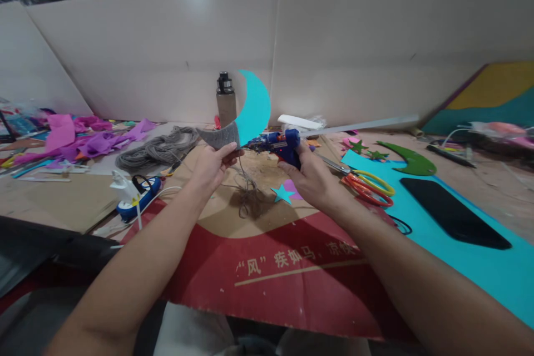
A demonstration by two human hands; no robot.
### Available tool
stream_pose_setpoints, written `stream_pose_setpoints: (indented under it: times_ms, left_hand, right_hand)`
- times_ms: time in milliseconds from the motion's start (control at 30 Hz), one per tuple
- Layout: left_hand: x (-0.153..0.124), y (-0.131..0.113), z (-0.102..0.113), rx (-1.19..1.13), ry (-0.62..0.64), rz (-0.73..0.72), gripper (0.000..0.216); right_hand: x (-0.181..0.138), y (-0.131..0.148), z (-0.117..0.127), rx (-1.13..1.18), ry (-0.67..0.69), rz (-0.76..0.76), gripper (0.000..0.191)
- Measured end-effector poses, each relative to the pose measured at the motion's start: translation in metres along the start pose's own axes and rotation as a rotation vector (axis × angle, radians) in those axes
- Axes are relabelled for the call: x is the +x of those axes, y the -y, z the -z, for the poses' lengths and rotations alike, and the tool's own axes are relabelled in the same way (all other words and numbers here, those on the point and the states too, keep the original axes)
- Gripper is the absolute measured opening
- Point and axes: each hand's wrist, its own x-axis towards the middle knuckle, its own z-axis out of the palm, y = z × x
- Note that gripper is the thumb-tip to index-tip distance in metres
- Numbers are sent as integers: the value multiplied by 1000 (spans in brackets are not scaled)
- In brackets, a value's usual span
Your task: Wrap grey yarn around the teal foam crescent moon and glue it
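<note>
My left hand (214, 164) is closed on the lower end of a teal foam crescent (254, 105), held up above the table. That lower end is wrapped in grey twine (221, 136), and a loose strand hangs down from it to a small tangle (250, 200) on the cardboard. My right hand (311, 178) grips a blue glue gun (281, 143). Its nozzle points left and sits right at the wrapped part of the crescent.
A coil of grey twine (158, 147), a bottle (226, 97), a blue power strip (139, 192), scissors (367, 183), a teal star (283, 193), a teal sheet (492, 267) with a black phone (453, 211), green cut-outs (411, 161) and purple scraps (92, 142) lie around.
</note>
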Motion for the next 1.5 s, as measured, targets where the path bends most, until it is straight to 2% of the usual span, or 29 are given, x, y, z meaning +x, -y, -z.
stream_pose_setpoints:
  times_ms: [367, 733, 1133, 1500]
  left_hand:
    - [-2, 0, -1, 22, 7, 15, 27]
    - [-1, 2, -1, 30, 24, 8, 28]
    - [-5, 0, -3, 50, 39, 27, 32]
    - [-8, -1, -7, 72, 49, 45, 30]
  right_hand:
    - [1, 2, 2, -4, -23, -17, 39]
    - [3, 3, 5, 12, -34, -3, 49]
    - [3, 7, 7, 16, -44, -34, 40]
    - [3, 6, 10, -10, -79, -19, 45]
